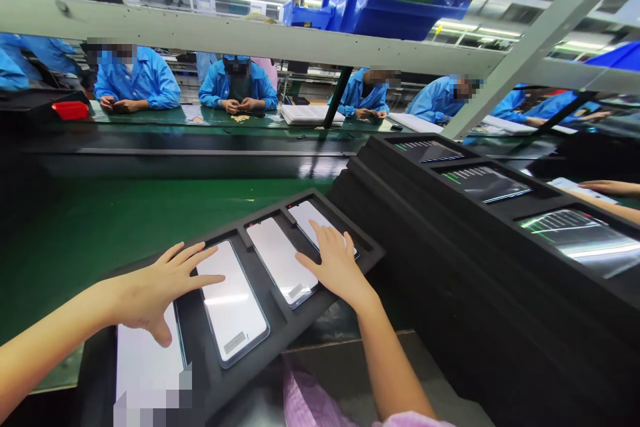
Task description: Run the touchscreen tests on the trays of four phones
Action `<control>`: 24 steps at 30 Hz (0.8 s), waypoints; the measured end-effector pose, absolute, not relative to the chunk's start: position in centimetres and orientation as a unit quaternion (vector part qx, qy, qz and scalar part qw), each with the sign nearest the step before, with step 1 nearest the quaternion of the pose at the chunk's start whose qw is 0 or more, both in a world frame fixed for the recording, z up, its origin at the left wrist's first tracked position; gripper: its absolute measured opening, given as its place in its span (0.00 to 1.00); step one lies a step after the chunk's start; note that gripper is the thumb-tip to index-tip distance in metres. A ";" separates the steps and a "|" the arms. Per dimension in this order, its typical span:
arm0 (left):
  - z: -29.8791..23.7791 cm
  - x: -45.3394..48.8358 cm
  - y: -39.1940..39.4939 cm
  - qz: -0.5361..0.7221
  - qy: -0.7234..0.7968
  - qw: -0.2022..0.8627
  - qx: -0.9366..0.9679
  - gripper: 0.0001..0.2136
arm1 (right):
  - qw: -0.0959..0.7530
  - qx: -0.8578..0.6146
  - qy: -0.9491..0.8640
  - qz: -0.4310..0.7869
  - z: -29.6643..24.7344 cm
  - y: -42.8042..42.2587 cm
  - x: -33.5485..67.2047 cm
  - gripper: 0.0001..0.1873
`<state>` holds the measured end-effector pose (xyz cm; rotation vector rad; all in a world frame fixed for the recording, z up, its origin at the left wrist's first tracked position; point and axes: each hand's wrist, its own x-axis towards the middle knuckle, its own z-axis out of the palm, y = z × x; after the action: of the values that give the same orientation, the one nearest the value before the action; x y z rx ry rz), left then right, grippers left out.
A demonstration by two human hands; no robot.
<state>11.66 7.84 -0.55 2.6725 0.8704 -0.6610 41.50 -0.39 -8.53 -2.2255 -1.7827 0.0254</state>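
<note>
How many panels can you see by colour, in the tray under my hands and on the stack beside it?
Pale panels, in the near tray: 4
Dark panels, on top of the stack: 3
Total: 7

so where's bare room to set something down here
The green belt left of and behind the black tray is bare. The tray is crowded: panels fill its slots, left hand and right hand on them. The tray stack blocks the right.
</note>
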 end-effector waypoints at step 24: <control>-0.6 10.8 8.7 -0.195 0.279 0.112 0.934 0.44 | 0.144 -0.747 -0.646 -0.057 -9.4 -0.1 41.2 0.31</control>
<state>10.80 8.66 -0.56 2.7405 0.8184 -0.5719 41.20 -0.10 -9.39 -2.1550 -1.8627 -0.1640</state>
